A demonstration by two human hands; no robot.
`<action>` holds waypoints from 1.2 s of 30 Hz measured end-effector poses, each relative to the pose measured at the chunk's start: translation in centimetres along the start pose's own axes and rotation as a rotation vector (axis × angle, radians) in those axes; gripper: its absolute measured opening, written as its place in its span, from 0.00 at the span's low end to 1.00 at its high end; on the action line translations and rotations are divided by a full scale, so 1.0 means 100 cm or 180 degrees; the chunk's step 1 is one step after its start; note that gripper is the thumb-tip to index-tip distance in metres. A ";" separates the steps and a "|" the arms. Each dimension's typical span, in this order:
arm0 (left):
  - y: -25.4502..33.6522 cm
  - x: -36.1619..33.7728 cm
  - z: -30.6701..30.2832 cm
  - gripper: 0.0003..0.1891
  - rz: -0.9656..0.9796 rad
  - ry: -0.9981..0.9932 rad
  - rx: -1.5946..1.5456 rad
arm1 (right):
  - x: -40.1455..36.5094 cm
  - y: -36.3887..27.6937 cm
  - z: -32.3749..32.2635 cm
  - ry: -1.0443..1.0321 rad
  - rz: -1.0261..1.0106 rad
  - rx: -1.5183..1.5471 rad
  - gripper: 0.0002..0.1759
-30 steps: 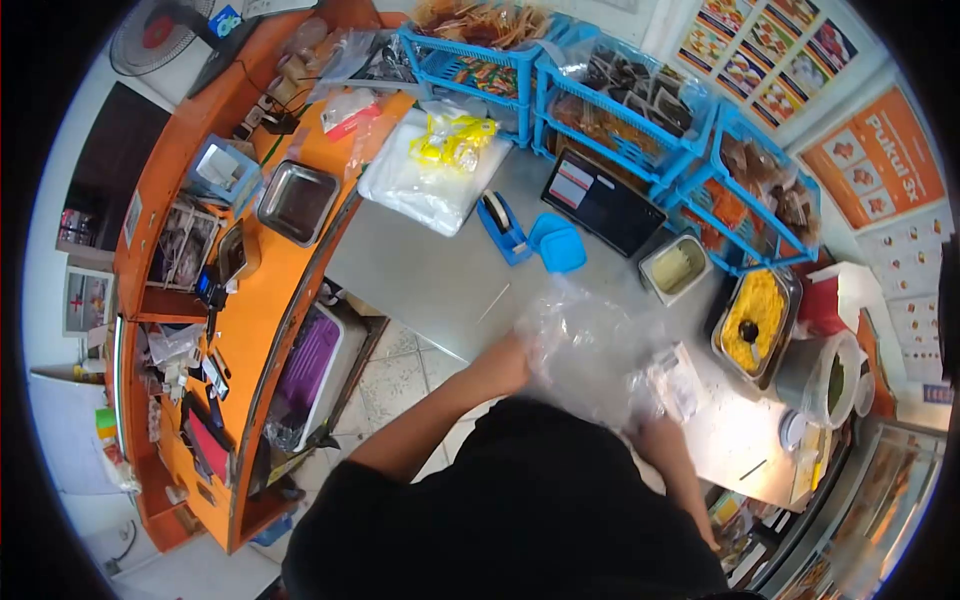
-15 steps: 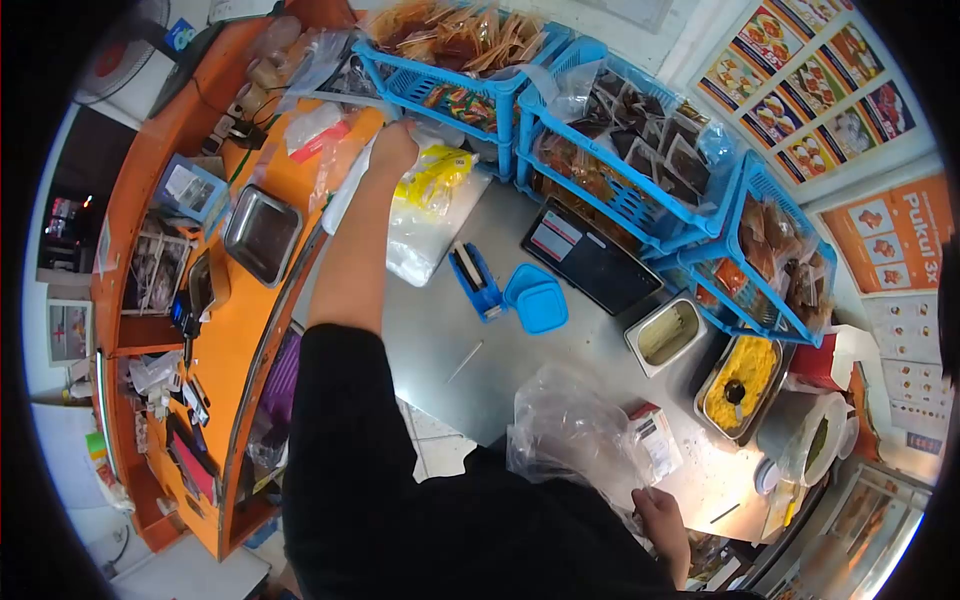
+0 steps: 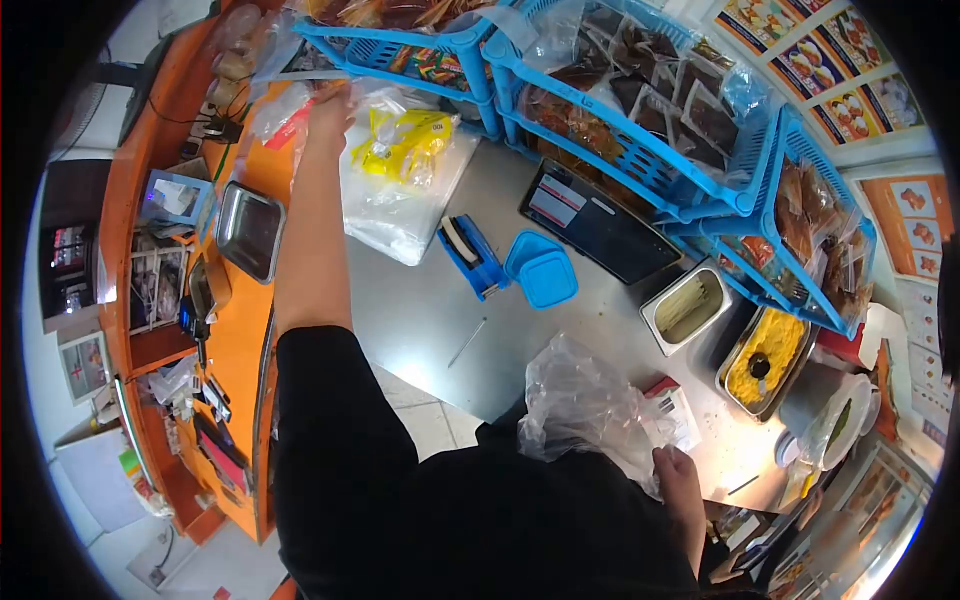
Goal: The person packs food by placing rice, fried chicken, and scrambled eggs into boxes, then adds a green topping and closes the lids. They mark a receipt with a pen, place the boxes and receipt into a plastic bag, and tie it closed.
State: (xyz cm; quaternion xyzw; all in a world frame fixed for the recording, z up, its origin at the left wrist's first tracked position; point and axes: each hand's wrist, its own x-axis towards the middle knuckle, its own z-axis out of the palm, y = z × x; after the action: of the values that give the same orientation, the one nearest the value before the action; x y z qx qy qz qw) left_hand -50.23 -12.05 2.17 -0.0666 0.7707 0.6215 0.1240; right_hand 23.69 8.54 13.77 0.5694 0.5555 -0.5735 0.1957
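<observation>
My left arm reaches far forward, and my left hand [image 3: 328, 118] is at a clear plastic packet with a red band [image 3: 290, 128] on the orange counter's far end. Its fingertips are partly hidden, so I cannot tell whether they grip it. Just right of that hand lies a stack of clear plastic bags [image 3: 395, 222] with a yellow-printed plastic wrapper [image 3: 405, 145] on top. Close to my body, my right hand [image 3: 678, 478] is closed on the edge of a crumpled clear plastic bag [image 3: 575, 400]. Beside this bag sits a small red and white box [image 3: 676, 415].
A blue tape dispenser [image 3: 472, 258], blue lids [image 3: 548, 278] and a dark tablet [image 3: 600, 222] lie on the steel table [image 3: 410, 320]. Blue baskets [image 3: 640, 165] of packets line the back. Metal tubs [image 3: 688, 308] stand right, one with yellow food [image 3: 768, 355]. A metal tray [image 3: 250, 232] sits left.
My left hand has moved left, from above the bag stack to the red-banded packet. My right hand still holds the crumpled bag. The camera view has shifted slightly.
</observation>
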 end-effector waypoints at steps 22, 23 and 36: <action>-0.020 -0.487 0.021 0.20 -0.0496 -0.3445 -0.2801 | -0.034 0.047 0.049 0.0163 -0.0811 0.1880 0.14; -0.034 -0.527 0.045 0.19 0.0044 -0.3884 -0.1981 | -0.045 0.039 0.054 0.0141 -0.0572 0.2345 0.13; -0.043 -0.580 0.051 0.16 0.3118 -0.4216 0.3696 | -0.059 0.074 0.074 -0.0512 -0.0848 0.4061 0.14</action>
State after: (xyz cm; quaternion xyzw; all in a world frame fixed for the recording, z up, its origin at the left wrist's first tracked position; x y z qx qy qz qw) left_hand 7.15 -10.97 12.98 0.6869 0.6727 0.0443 0.2715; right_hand 28.45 -2.52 13.82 0.4554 0.1558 -0.8505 -0.2122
